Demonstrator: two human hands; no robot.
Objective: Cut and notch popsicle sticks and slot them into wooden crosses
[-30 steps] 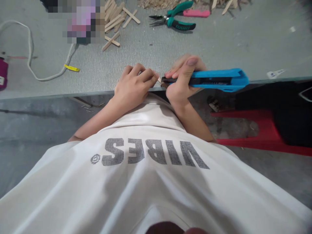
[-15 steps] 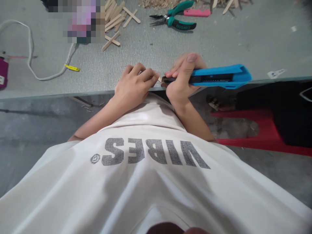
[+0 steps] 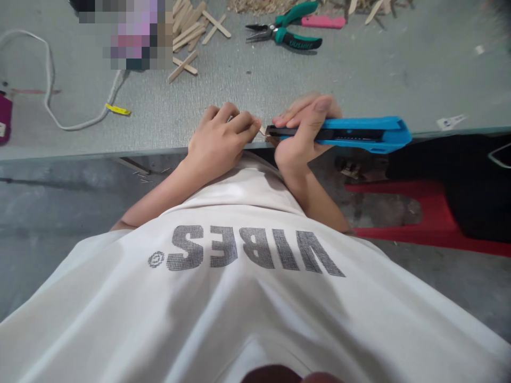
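My right hand (image 3: 305, 127) is closed round a blue utility knife (image 3: 363, 133), whose black nose points left. Close by, at the table's front edge, my left hand (image 3: 223, 135) has its fingers bent and pinched on a wooden craft stick (image 3: 262, 129). Only a small pale end of that stick shows past the fingertips; the rest is hidden under the hand. The knife's nose is right beside this end, and I cannot tell whether the blade touches it.
On the grey table (image 3: 151, 96) lie several craft sticks (image 3: 187, 32), green-handled pliers (image 3: 283, 34), a pink-handled tool (image 3: 323, 22) and wood shavings (image 3: 259, 5). A white cable (image 3: 50, 69) with a yellow tag curves at left. A red stool (image 3: 435, 213) stands at lower right.
My right hand and the utility knife have shifted slightly, the knife's rear end tilting down toward me. My left hand stays in place with the stick.
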